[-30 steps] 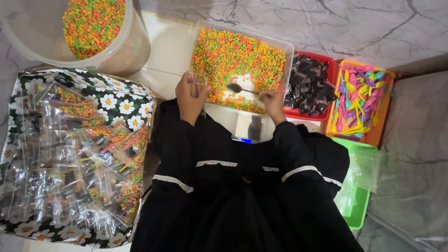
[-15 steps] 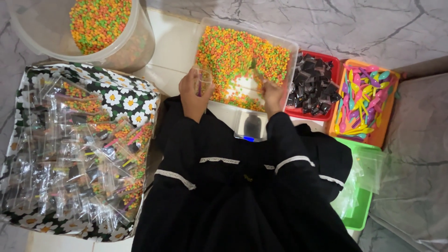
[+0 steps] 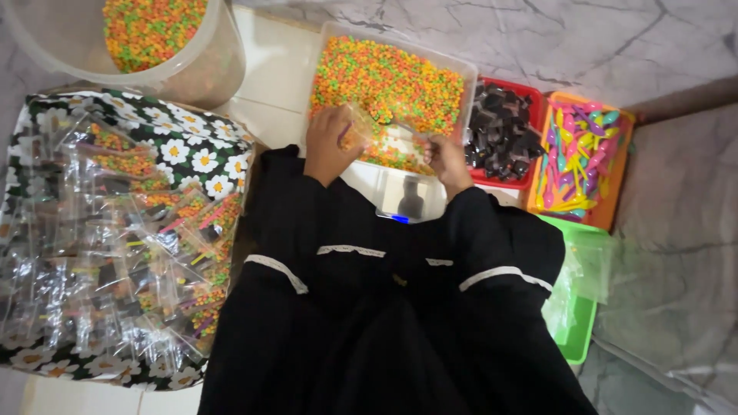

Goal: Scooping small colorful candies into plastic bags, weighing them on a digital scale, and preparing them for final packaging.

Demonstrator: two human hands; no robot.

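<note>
A: Nearest?
B: Black sleeves (image 3: 384, 307), then a small scale (image 3: 407, 201) lying just under the hands.
A: Hands?
B: Left hand (image 3: 329, 146) is closing its fingers on a small clear bag (image 3: 361, 132). Right hand (image 3: 446, 157) is gripping a scoop (image 3: 411, 132), fingers curled.
A: Where?
B: Both are hovering over the clear tub (image 3: 469, 69) of coloured pellets. Beyond it, a red tray (image 3: 503, 131) and an orange tray (image 3: 580, 157) are sitting side by side.

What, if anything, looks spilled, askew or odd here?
Nothing stands out. The coloured pellets stay inside their clear tub, the small bag in the left hand is upright, and the filled packets lie heaped on the floral tray.
</note>
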